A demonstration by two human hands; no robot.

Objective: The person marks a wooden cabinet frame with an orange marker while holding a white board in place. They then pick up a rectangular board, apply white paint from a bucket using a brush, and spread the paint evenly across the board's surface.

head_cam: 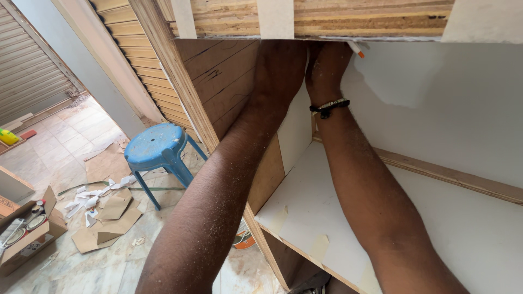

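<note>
two hands raised into cabinet corner, left hand (283, 60), right hand (325, 62), fingers hidden

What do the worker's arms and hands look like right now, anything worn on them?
Both forearms are bare, no sleeves or gloves, dusted with fine sawdust. The right wrist wears a bracelet of pale beads on a black cord. The left arm wears nothing visible.

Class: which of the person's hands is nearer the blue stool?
Left. The left hand is up on the wooden panel, toward the stool; the right hand is beside it, farther away.
</note>
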